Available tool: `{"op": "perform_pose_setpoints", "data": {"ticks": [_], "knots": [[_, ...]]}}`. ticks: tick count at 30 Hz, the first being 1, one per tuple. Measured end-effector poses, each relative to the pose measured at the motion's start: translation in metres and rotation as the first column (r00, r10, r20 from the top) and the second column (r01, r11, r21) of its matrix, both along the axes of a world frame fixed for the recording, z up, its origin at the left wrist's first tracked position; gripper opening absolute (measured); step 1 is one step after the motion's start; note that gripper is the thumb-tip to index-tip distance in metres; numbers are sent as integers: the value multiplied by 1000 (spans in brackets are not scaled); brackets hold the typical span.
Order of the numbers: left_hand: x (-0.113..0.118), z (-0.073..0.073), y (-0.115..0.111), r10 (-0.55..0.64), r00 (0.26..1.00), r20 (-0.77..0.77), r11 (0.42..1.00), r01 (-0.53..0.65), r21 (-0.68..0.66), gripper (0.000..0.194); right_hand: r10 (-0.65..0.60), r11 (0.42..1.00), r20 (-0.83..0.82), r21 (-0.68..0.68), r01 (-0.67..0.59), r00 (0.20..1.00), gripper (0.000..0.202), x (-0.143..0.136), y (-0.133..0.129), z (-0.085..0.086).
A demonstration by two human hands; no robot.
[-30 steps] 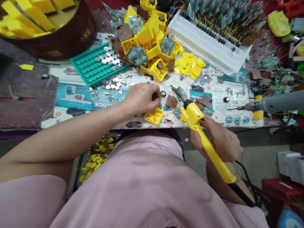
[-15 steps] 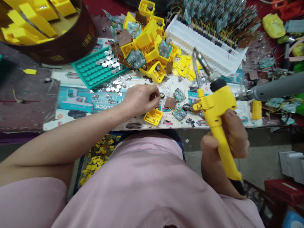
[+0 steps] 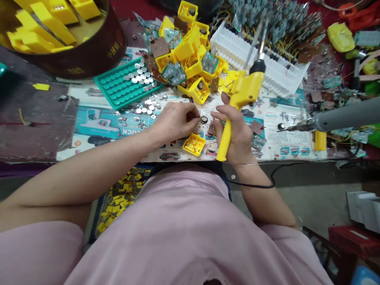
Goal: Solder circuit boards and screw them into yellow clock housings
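Note:
My left hand (image 3: 175,120) rests over the cardboard sheet, its thumb and forefinger pinched together. What they hold, if anything, I cannot make out. Right at their tips lies a small round black-and-metal part (image 3: 204,119). Just below sits an open yellow plastic case (image 3: 194,144) with thin wires inside. My right hand (image 3: 236,130) holds a yellow soldering gun (image 3: 245,89) by its handle, some fingers stretched out. The gun's metal tip points up and away, in front of the white foam rack (image 3: 285,75). Circuit boards (image 3: 259,141) lie partly hidden behind that hand.
A green tray (image 3: 111,89) carries button cells, with loose cells beside it. Behind are heaped yellow cases (image 3: 190,47) and a brown round tin (image 3: 97,53). A grey electric screwdriver (image 3: 341,114) juts in from the right. A black cord (image 3: 258,186) hangs below the table edge.
My right hand has swung the soldering gun up and to the left, from beyond the table edge to over the work sheet. My left hand stays pinched in nearly the same place.

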State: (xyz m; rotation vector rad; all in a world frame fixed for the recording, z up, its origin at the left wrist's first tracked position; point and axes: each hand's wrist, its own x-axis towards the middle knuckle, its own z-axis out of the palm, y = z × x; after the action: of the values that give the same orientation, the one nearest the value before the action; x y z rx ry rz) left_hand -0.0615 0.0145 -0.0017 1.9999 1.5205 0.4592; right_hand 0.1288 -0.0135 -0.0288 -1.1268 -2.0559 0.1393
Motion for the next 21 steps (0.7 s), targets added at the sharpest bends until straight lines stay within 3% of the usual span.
{"op": "perform_pose_setpoints", "data": {"ticks": [3,7,12,14,17,20,21], "knots": [[0,1,2,-38,997,-71,999,39,16,24,37,997,55,-65,-33,998,37,-7,14,-6],[-1,0,5,-70,975,-209,996,81,45,27,23,999,228,-50,-11,973,44,-8,21,-18],[-2,-1,5,-98,965,-241,995,104,12,29,2,1000,210,17,-5,978,41,-9,24,-24],[-3,-2,4,-100,967,-235,994,106,12,29,6,997,206,77,-22,978,35,-9,25,-17],[-4,-6,3,-93,970,-226,994,102,32,29,35,972,168,224,-73,985,20,-1,17,6],[-4,-9,3,-89,971,-223,993,103,51,28,26,951,156,300,-72,987,23,19,-13,39],[-4,-10,3,-94,970,-226,993,108,51,28,-11,970,181,242,-34,983,30,28,-27,49]]}}
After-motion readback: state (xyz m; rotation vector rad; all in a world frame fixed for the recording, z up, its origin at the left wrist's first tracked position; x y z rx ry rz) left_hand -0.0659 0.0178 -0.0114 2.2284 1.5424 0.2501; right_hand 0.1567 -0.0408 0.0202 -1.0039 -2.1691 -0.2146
